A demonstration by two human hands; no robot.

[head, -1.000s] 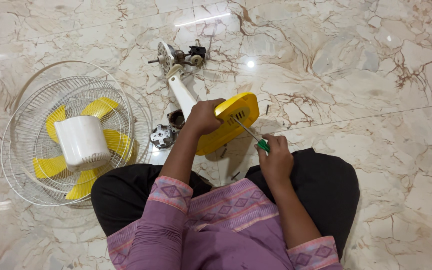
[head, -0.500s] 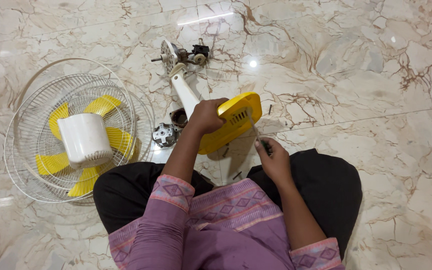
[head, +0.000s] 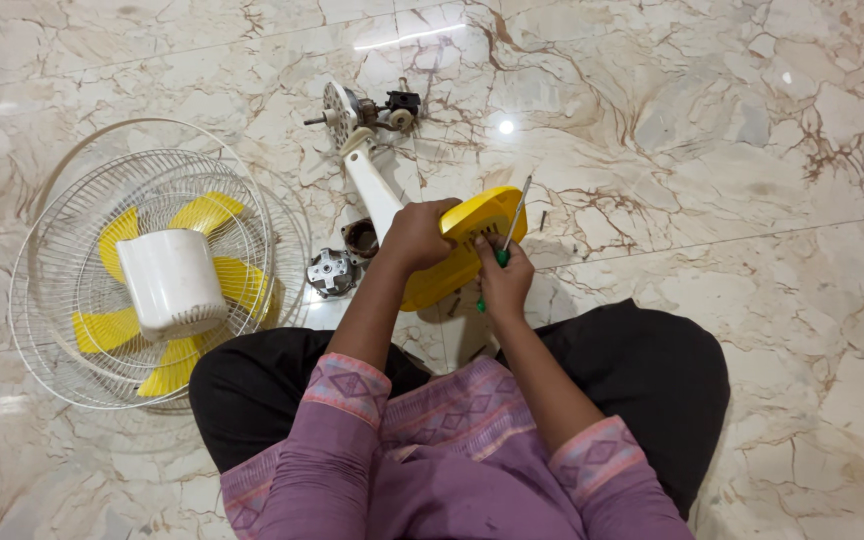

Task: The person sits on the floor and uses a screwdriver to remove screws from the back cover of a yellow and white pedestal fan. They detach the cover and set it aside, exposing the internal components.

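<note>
Already well dismantled, a fan lies in parts on the marble floor [head: 712, 150]: left hand [head: 417, 235] clamps the yellow cover [head: 472, 245] while right hand [head: 504, 280] grips a screwdriver [head: 510, 230] against it; grille with blades [head: 152, 270] sits aside.

left hand [head: 418, 236]: grip closed, palm down | right hand [head: 503, 280]: grip closed (forearms near-parallel)

The left hand [head: 417, 235] hides part of the yellow fan base [head: 467, 250]. The right hand [head: 504, 280] covers most of the screwdriver handle [head: 500, 257]. The small motor parts [head: 332, 272] are too tiny to identify.
</note>
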